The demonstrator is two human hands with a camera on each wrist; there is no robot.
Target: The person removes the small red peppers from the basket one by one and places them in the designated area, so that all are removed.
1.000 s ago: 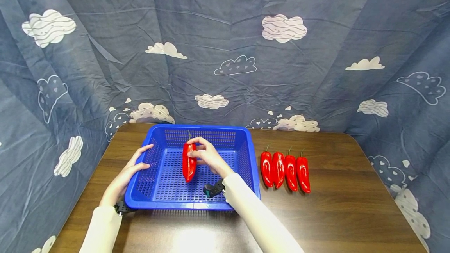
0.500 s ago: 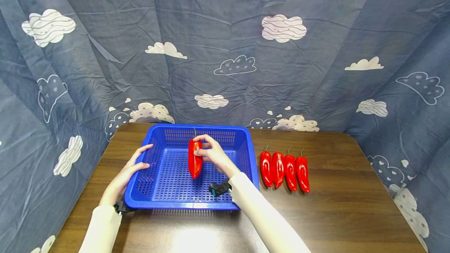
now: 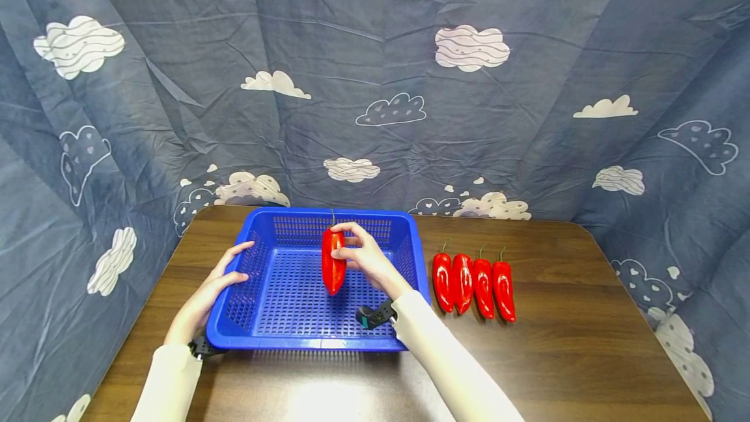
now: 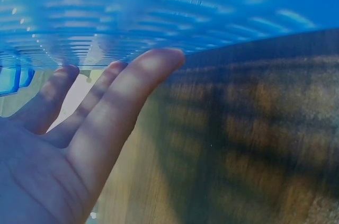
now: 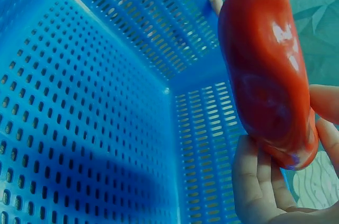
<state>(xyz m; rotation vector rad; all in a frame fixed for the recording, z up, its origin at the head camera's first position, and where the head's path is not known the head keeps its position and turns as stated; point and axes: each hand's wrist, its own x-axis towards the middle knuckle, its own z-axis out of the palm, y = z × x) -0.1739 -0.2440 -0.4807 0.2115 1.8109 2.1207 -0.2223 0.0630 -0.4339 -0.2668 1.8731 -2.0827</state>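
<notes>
A long red pepper (image 3: 332, 266) with a thin green stem hangs upright over the basket, tip down. My right hand (image 3: 375, 264) holds it by its upper part between thumb and fingers; in the right wrist view the pepper (image 5: 265, 70) fills the right side. The blue plastic basket (image 3: 321, 344) has slotted walls. At its left rim my left hand (image 3: 205, 298) holds on, thumb and forefinger reaching over the edge. The left wrist view has other fingers of the left hand (image 4: 79, 128) extended against the outside of the basket wall (image 4: 159, 7).
Several more red peppers (image 3: 463, 283) lie side by side on the brown wooden table (image 3: 562, 344), just right of the basket. Behind the table hangs a dark blue curtain (image 3: 387, 148) printed with clouds.
My right hand has moved to the right and slightly away from me with the pepper, still above the basket. The left hand, the basket and the row of peppers have stayed put.
</notes>
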